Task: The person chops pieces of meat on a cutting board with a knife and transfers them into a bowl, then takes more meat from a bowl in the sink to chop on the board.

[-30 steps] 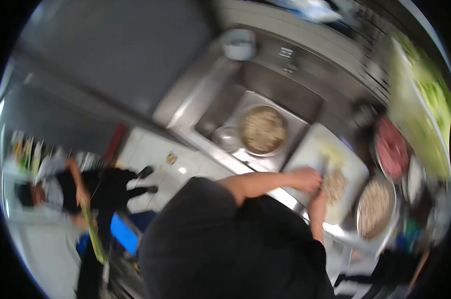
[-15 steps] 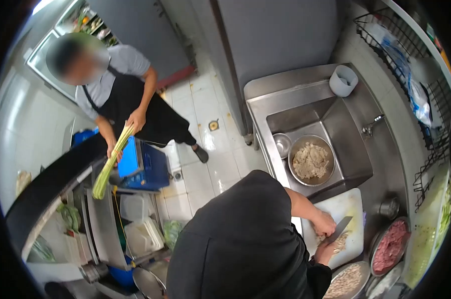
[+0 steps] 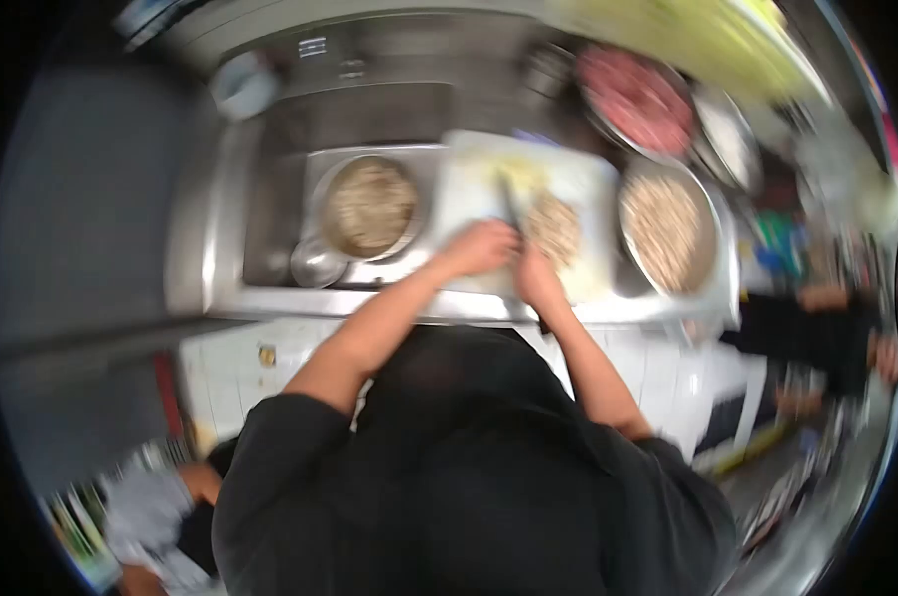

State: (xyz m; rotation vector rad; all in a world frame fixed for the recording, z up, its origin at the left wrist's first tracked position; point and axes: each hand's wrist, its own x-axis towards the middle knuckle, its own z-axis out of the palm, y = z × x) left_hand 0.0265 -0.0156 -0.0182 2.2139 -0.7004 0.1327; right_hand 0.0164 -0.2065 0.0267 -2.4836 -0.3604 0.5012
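Note:
On the white cutting board [image 3: 593,273], my right hand [image 3: 540,281] is closed around the handle of a knife [image 3: 510,204]. The blade points away from me. My left hand [image 3: 485,246] is closed just left of the blade; blur hides whether anything is in its fingers. A pile of pale chopped food [image 3: 553,226] lies on the board to the right of the knife. Yellowish bits [image 3: 523,171] are spread at the board's far side. Right of the board stands a metal bowl of pale chopped pieces [image 3: 664,233].
The sink [image 3: 280,199] at left holds a bowl of pale food [image 3: 372,204] and a small metal bowl [image 3: 318,264]. Behind the board stand a bowl of pink minced meat [image 3: 635,97] and a metal cup [image 3: 548,72]. Two people [image 3: 156,512] [image 3: 816,333] are nearby, left and right.
My view has swung from the co-worker with long green stalks round to the sink and board. Both hands remain at the board, the knife still in my right hand.

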